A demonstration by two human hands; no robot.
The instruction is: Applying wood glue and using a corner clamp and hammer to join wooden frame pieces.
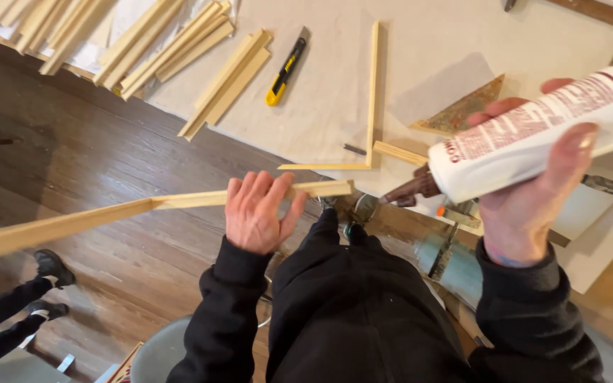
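L hand [255, 211] is reaching fwd, back up, fingers [250, 186] curling in a closed grip, thumb [294, 213] splaying to the side. R hand [526, 191] is raised higher, palm inward, fingers wrapping round, thumb [572, 152] pressing on top. Both forearms are in black sleeves.

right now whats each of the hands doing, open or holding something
Left hand: closed around a long wooden strip.
Right hand: closed around a white glue bottle, nozzle pointing at the strip's end.

bare wood strip [108, 213], glossy plastic bottle [533, 138]
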